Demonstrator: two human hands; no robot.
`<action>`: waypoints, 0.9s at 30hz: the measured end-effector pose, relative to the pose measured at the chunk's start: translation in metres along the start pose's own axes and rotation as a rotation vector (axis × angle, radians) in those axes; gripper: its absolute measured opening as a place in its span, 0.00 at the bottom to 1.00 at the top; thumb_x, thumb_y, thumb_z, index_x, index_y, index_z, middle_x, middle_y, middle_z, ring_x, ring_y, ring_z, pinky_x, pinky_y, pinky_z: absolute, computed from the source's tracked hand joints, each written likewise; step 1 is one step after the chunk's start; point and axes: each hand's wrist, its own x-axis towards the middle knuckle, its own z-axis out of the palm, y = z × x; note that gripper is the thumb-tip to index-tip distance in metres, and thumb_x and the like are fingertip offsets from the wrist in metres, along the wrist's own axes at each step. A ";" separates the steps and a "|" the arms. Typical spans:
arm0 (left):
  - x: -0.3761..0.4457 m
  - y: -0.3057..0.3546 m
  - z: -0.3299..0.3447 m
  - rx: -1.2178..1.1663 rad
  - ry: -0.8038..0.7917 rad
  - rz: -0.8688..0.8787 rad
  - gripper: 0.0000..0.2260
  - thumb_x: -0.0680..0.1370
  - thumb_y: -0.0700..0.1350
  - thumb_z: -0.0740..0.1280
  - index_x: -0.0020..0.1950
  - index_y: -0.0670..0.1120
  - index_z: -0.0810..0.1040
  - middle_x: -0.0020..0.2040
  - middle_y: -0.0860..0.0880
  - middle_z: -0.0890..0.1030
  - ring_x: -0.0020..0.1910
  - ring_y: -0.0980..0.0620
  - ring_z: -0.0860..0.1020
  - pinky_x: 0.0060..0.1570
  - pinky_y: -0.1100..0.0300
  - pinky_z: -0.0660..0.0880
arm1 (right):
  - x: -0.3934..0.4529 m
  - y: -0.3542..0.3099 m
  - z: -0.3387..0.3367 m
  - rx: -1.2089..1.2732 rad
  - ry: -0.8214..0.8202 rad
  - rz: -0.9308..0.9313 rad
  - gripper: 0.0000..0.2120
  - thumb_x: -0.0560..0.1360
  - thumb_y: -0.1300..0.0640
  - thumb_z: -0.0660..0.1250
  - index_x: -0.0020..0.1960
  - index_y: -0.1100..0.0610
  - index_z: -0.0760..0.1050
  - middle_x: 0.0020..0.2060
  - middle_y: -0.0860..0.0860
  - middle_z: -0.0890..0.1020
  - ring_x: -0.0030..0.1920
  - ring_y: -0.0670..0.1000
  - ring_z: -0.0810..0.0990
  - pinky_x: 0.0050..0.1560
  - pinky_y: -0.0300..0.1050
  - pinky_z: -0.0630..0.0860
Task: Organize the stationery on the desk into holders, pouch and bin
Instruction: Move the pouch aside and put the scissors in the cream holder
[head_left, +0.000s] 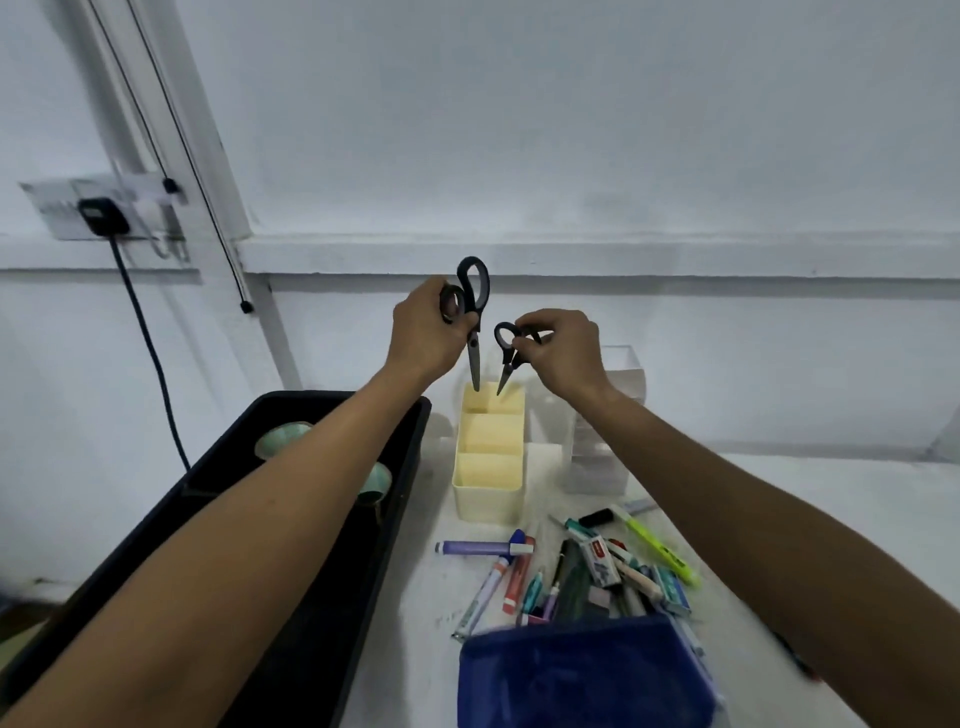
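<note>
Both pairs of scissors, the large (471, 312) and the small (508, 347), have black handles and grey blades. The holder (488, 470) is pale yellow, the bin (291, 545) black with two mint-green cups (283, 439) inside. The pouch (582, 675) is dark blue. On the white table (779, 483) lie a purple marker (478, 547), a red-and-white one (518, 577) and a neon yellow highlighter (657, 545). The wall (571, 130) is plain white.

place: plain office or study room | cues: white desk (779, 493), stationery (597, 566), wall socket (78, 208), bare painted wall
</note>
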 end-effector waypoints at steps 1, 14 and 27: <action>0.001 -0.006 0.005 0.012 -0.008 -0.013 0.11 0.73 0.41 0.72 0.40 0.43 0.69 0.34 0.52 0.71 0.30 0.57 0.70 0.30 0.75 0.66 | 0.001 0.005 0.004 -0.007 -0.002 0.009 0.08 0.71 0.65 0.71 0.49 0.59 0.82 0.43 0.51 0.83 0.39 0.47 0.81 0.35 0.21 0.70; -0.011 -0.052 0.046 -0.102 -0.167 -0.275 0.07 0.73 0.42 0.66 0.38 0.43 0.71 0.35 0.43 0.77 0.41 0.40 0.80 0.44 0.47 0.79 | -0.004 0.050 0.046 -0.112 -0.051 0.055 0.08 0.70 0.65 0.69 0.48 0.64 0.82 0.45 0.57 0.84 0.46 0.52 0.82 0.44 0.32 0.69; -0.025 -0.067 0.045 -0.001 -0.375 -0.310 0.10 0.76 0.49 0.67 0.52 0.45 0.75 0.44 0.50 0.79 0.44 0.51 0.77 0.37 0.62 0.69 | -0.015 0.058 0.048 -0.159 -0.127 0.072 0.10 0.69 0.59 0.72 0.47 0.63 0.81 0.42 0.56 0.85 0.45 0.53 0.82 0.47 0.38 0.74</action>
